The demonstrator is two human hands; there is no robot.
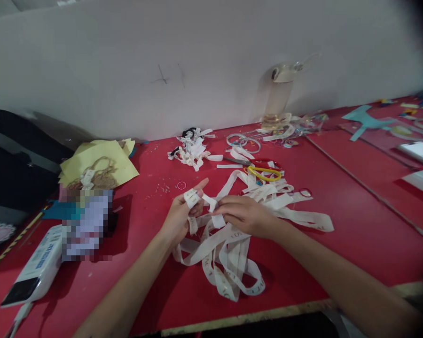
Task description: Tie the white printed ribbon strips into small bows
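Observation:
White printed ribbon [211,249] lies in long loops on the red table, under and between my hands. Part of it wraps over the fingers of my left hand [183,211], which are curled around it with the index finger or thumb pointing up and right. My right hand [245,213] pinches a short folded or knotted piece of the ribbon close to the left fingertips. Yellow-handled scissors [264,173] rest beyond my right hand, partly among ribbon strands. Farther back sits a pile of small tied ribbon pieces [193,150], some with black bits.
A clear bottle [278,101] stands against the white wall, with rings and scraps around its base. Yellow paper sheets [102,159] with brown string lie at the left. Nearer are a white power strip or device [38,263] and a dark bag [17,164]. Phones [421,152] lie far right.

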